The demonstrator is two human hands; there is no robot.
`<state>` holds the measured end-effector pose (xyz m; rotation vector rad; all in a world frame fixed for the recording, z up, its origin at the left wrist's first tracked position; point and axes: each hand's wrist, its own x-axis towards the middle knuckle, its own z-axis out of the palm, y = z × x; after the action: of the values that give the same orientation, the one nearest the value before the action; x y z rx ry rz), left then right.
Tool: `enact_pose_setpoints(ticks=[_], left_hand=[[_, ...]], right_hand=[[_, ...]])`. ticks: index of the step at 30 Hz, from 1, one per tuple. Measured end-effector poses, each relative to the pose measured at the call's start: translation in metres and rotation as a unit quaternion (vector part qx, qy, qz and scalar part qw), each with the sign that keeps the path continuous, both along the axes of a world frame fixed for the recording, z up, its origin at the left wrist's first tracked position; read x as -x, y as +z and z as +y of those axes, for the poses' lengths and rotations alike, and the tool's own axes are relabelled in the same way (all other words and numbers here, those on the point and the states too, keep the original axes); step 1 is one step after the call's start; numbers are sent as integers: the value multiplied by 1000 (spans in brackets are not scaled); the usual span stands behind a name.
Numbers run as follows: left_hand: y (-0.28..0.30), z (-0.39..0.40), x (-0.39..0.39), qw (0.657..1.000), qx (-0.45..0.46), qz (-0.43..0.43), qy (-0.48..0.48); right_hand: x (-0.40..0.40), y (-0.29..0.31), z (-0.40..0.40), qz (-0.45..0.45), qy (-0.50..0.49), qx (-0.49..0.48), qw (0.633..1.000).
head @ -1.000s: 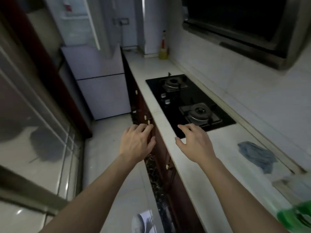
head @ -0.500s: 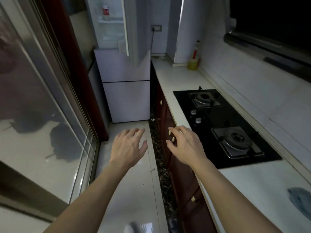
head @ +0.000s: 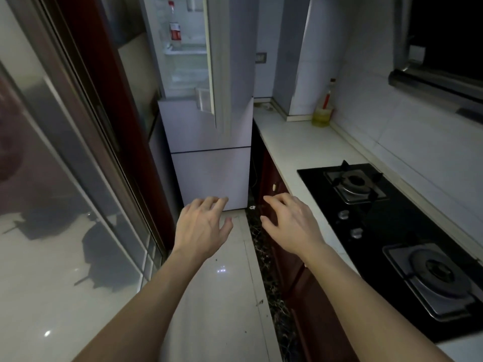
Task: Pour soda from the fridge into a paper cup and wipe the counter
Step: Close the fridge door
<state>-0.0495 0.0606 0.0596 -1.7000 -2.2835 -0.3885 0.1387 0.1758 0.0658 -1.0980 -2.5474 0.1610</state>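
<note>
A white fridge [head: 209,158] stands at the end of the narrow kitchen, its upper door [head: 218,61] swung open. On a shelf inside stands a soda bottle [head: 175,32] with a red label. My left hand [head: 202,228] and my right hand [head: 292,224] are stretched out in front of me at waist height, palms down, fingers spread and holding nothing. Both hands are well short of the fridge. The white counter [head: 292,147] runs along the right. No paper cup is in view.
A black gas hob [head: 392,231] with two burners is set into the counter. A yellow bottle [head: 322,113] stands in the far counter corner. Dark red cabinets [head: 277,189] run under the counter. A glass sliding door [head: 65,178] lines the left side of the tiled floor [head: 222,296].
The view has turned left and moved toward the fridge. The blue cloth and green object on the near counter have left the frame. Both hands stay open and outstretched.
</note>
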Motion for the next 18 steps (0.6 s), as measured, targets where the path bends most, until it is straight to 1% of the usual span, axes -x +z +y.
enact_pose_setpoints(ticks=[10,14,18], left_hand=[[5,93,82,1000,3,6,6],[14,147,115,999,-2,30,14],[41,217,148,999,-18,38,13]], right_hand=[[92,-5,97,-2,20,2,1000],[129,4,157,11,35,2,999],[171,30,232,30,49,-13,998]])
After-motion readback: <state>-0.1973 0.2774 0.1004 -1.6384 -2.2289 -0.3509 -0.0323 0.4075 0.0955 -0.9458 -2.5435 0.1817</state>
